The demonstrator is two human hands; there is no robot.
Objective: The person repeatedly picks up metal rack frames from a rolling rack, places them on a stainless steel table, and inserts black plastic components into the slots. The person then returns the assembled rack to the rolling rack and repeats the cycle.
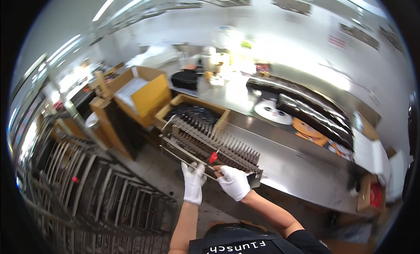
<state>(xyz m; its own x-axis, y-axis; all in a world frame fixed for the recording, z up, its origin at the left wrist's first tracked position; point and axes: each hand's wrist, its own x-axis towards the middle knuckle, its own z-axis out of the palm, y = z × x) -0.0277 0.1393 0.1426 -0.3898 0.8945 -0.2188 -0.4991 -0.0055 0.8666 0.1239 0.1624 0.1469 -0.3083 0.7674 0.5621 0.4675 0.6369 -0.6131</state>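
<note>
A long metal rack with rows of upright prongs is tilted in front of me, its far side over a shallow cardboard box. My left hand, in a white glove, is closed at the near bar of the rack. My right hand, gloved in white with bare fingertips showing, is closed on the same near side, farther right. Just beyond the right fingertips a small red tag or clip is on the rack. Dark glossy pieces lie in the box.
A steel worktable runs to the right, bearing long dark glossy rolls or sheets and a panda-face mat. Left of the rack is an open carton. Many similar racks stand at lower left.
</note>
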